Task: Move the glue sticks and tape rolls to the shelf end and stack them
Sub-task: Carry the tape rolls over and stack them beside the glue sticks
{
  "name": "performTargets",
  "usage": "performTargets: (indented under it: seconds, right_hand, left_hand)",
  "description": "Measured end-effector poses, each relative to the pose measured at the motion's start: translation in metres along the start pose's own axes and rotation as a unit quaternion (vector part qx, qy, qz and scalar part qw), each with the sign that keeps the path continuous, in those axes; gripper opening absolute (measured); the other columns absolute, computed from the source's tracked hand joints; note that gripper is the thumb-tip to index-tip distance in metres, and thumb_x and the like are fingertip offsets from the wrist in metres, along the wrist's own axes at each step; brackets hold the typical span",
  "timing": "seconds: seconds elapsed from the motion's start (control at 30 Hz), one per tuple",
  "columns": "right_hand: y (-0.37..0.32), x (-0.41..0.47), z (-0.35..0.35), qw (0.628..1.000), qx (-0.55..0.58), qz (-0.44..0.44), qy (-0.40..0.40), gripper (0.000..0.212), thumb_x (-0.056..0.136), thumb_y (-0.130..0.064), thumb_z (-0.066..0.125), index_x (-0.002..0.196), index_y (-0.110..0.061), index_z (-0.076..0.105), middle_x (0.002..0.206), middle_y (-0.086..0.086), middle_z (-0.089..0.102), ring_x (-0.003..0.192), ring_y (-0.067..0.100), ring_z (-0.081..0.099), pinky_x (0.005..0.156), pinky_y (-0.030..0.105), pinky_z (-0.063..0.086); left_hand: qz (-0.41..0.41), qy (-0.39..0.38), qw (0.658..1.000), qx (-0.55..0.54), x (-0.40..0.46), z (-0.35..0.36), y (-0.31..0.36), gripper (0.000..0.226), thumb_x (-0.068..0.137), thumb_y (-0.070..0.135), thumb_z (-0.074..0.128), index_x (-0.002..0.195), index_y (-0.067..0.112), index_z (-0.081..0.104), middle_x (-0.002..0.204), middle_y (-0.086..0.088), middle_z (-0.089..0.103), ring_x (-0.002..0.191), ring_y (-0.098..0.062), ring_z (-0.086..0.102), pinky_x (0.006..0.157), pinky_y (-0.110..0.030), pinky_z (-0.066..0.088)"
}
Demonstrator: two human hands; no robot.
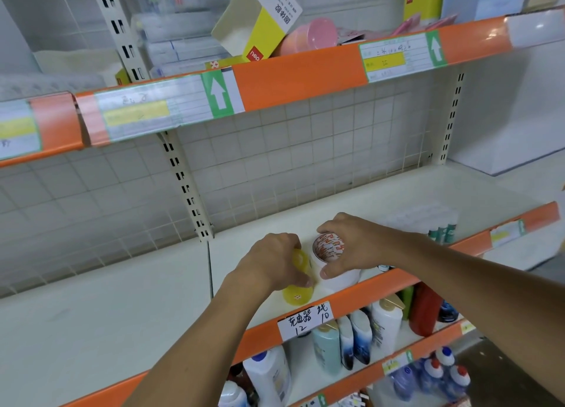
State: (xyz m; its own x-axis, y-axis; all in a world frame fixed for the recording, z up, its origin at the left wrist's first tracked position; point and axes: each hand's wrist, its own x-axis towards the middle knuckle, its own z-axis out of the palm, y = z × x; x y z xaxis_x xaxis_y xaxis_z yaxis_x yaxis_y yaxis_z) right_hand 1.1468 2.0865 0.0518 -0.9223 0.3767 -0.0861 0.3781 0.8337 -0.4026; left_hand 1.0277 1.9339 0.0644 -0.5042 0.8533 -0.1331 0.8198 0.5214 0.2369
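My left hand (275, 261) grips a stack of yellow tape rolls (298, 295) near the front edge of the middle shelf (122, 308). Right beside it, my right hand (351, 247) holds a white stack of tape rolls (328, 249) whose top face carries a red and white print. The two stacks stand close together, almost touching. A pack of glue sticks (440, 223) with green bases lies further right on the same shelf, wrapped in clear film.
An orange price rail (305, 327) with a handwritten label runs along the shelf front. Above, the upper shelf (299, 76) carries a tilted yellow and white box (260, 21) and pink items. Bottles (357, 342) fill the shelves below.
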Motion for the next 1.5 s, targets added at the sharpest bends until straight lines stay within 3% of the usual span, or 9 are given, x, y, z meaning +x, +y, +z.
performTargets:
  seconds: [0.23, 0.6, 0.73, 0.9, 1.5]
  right_hand:
    - [-0.001, 0.001, 0.005, 1.000, -0.012, 0.004, 0.010, 0.095, 0.071, -0.057, 0.080, 0.149, -0.026, 0.036, 0.139, -0.004, 0.038, 0.127, 0.016, 0.041, 0.102, 0.036, 0.044]
    - [-0.002, -0.001, 0.008, 1.000, -0.009, 0.002, 0.021, 0.092, 0.072, -0.054, 0.080, 0.148, -0.024, 0.037, 0.138, -0.003, 0.037, 0.127, 0.015, 0.038, 0.102, 0.037, 0.044]
    - [-0.002, -0.003, 0.011, 0.999, 0.003, 0.001, 0.031, 0.089, 0.072, -0.052, 0.080, 0.146, -0.025, 0.038, 0.136, -0.003, 0.038, 0.127, 0.015, 0.038, 0.103, 0.038, 0.044]
    - [-0.003, -0.001, 0.009, 1.000, -0.004, -0.003, 0.029, 0.088, 0.071, -0.053, 0.080, 0.143, -0.024, 0.040, 0.133, -0.004, 0.041, 0.122, 0.013, 0.040, 0.099, 0.036, 0.045]
    - [-0.001, -0.001, 0.006, 1.000, 0.006, -0.013, 0.024, 0.085, 0.072, -0.055, 0.080, 0.141, -0.022, 0.042, 0.129, -0.006, 0.044, 0.115, 0.011, 0.042, 0.096, 0.031, 0.043]
  left_hand:
    - [-0.002, -0.010, 1.000, -0.021, -0.005, 0.002, -0.001, 0.081, 0.070, 0.040, 0.086, 0.139, 0.022, 0.047, 0.131, -0.002, 0.054, 0.114, -0.023, 0.055, 0.084, -0.032, 0.050]
    - [-0.007, 0.004, 1.000, -0.018, -0.007, 0.006, 0.002, 0.073, 0.074, 0.033, 0.084, 0.137, 0.021, 0.048, 0.129, -0.004, 0.055, 0.111, -0.023, 0.056, 0.083, -0.031, 0.049]
    - [-0.008, 0.005, 0.999, -0.030, -0.009, 0.008, 0.002, 0.078, 0.075, 0.035, 0.084, 0.141, 0.021, 0.044, 0.133, -0.004, 0.053, 0.118, -0.023, 0.053, 0.088, -0.030, 0.045]
    - [-0.017, 0.015, 0.996, -0.085, -0.013, 0.007, 0.004, 0.086, 0.073, 0.052, 0.080, 0.144, 0.020, 0.042, 0.139, -0.003, 0.050, 0.124, -0.021, 0.050, 0.096, -0.031, 0.045]
    - [-0.027, 0.056, 0.993, -0.103, -0.032, 0.005, 0.001, 0.094, 0.073, 0.046, 0.082, 0.149, 0.022, 0.033, 0.146, -0.002, 0.039, 0.130, -0.021, 0.043, 0.099, -0.031, 0.041]
